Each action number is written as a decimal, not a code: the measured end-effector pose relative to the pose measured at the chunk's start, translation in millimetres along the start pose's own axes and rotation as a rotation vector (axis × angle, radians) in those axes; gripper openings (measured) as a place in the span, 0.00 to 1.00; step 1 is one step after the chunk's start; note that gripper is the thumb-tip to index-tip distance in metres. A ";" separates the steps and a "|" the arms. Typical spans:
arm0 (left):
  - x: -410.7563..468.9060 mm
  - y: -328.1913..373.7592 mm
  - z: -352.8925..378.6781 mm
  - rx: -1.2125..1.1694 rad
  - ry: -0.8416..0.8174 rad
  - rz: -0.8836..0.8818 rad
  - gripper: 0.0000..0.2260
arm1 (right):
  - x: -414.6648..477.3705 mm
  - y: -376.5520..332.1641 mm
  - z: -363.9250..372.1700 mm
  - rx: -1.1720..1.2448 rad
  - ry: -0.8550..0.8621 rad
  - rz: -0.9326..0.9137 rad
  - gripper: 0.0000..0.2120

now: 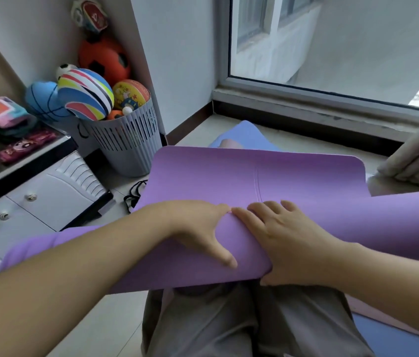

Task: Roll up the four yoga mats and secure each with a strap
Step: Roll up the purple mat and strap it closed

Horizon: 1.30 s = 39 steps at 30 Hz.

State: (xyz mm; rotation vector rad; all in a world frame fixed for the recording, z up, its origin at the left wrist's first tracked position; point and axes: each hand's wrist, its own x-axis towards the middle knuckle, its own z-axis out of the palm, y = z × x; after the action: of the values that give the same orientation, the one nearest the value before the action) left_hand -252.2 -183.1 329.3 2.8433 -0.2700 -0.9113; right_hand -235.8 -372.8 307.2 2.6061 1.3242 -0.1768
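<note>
Purple mat point(254, 181): half rolled, over the person's lap.
Left hand point(203, 228): grips the roll, fingers curled over it.
Right hand point(280, 235): just beside, fingers on top, thumb under.
Blue mat point(249, 132): on the floor behind.
Basket point(128, 140): back left, holding balls.

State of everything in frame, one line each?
purple mat: partly rolled, far end loose
left hand: grips the roll
right hand: grips the roll
blue mat: unrolled on floor
black strap: loose on floor, unused
basket: upright, full of balls
drawers: shut
</note>
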 end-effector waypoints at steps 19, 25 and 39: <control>-16.0 7.5 -21.6 0.231 0.216 0.033 0.43 | 1.3 24.8 -41.3 0.052 0.078 -0.001 0.50; -28.8 17.6 17.7 0.201 0.135 0.085 0.39 | -20.9 2.4 -24.7 0.029 -0.042 -0.092 0.51; -27.3 29.3 40.9 0.344 0.361 0.085 0.48 | 9.8 25.3 -25.0 0.408 -0.328 -0.014 0.48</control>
State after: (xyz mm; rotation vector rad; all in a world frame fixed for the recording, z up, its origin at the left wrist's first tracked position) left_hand -301.7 -209.2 317.2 3.2027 -0.5421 -0.3481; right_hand -209.3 -373.5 332.9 2.7183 1.2935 -0.9215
